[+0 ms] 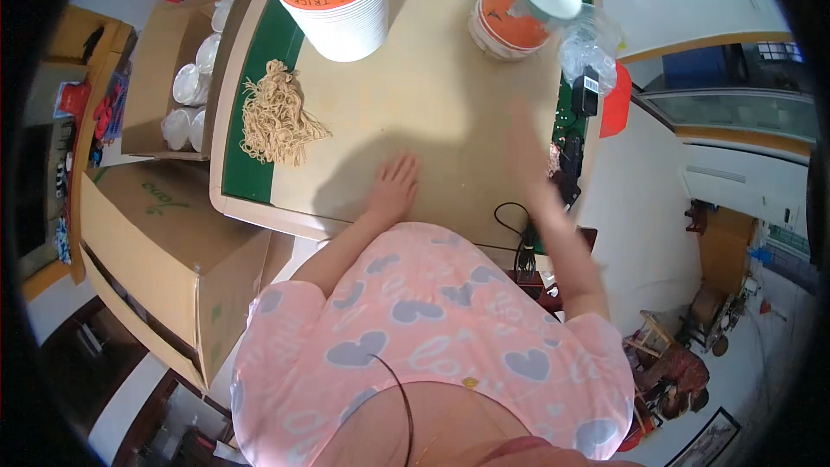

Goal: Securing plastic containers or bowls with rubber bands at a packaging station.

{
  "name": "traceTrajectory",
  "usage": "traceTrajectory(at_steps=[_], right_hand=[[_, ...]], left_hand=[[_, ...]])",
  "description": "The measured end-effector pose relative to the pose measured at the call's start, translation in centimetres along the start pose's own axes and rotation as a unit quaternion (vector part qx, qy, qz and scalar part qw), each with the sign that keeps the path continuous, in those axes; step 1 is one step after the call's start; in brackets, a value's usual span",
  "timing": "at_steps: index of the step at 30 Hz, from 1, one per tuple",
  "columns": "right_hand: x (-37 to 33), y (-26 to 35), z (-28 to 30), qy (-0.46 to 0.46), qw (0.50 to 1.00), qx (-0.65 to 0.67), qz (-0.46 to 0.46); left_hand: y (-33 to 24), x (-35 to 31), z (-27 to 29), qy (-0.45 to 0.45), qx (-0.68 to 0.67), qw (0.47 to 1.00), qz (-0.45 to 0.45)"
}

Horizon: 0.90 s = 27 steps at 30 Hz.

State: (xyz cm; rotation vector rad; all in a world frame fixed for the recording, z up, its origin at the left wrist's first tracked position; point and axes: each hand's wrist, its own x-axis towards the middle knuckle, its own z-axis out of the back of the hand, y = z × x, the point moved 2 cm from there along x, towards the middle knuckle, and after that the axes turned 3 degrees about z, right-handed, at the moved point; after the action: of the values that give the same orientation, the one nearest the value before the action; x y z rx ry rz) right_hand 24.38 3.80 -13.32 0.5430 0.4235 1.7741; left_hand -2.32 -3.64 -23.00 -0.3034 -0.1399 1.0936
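Observation:
My left hand rests on the beige tabletop near its front edge, fingers stretched out and nothing in them. To the right, my right hand is over the board, smeared by motion, so its fingers cannot be made out. A tall stack of white paper buckets with an orange printed band stands at the far left of the tabletop. At the far right stands a shorter stack of orange and white buckets, a white disc-shaped end facing up. A bundle of tan cords lies left of my left hand.
A clear plastic bag, a black power adapter and a coiled black cable lie along the right side. Left of the table are an open carton holding several wrapped white round items and a large cardboard box.

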Motion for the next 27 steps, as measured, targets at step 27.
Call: traceTrajectory(at_steps=[27], right_hand=[[-14.0,5.6,-6.5,0.208,0.971,-0.09,0.075]], left_hand=[[-2.7,2.5,2.8,0.047,-0.086,0.967,-0.234]])
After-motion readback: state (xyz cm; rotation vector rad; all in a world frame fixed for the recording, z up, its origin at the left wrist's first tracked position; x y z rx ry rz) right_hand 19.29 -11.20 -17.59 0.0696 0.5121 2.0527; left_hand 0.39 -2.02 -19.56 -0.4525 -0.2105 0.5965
